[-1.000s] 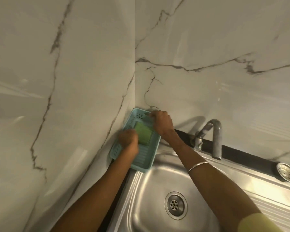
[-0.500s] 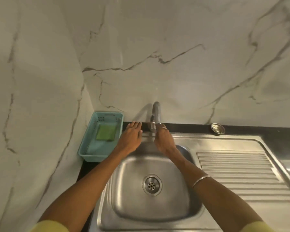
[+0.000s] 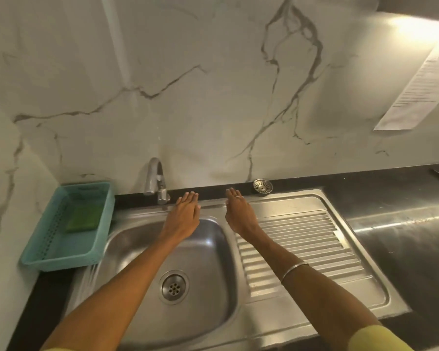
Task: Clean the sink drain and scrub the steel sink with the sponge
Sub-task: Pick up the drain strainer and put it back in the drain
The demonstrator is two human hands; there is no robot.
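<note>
Steel sink (image 3: 284,206): sponge (image 3: 83,220) left of left hand (image 3: 184,215).

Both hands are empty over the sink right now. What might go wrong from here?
1. The strainer sits loose on the back ledge, close to the right hand; a careless reach might knock it behind or into the sink.
2. The drain is open with no strainer in it, so loosened debris may wash down.
3. The sponge lies in the teal basket, which overhangs the sink's edge; grabbing it roughly might tip the basket.
</note>
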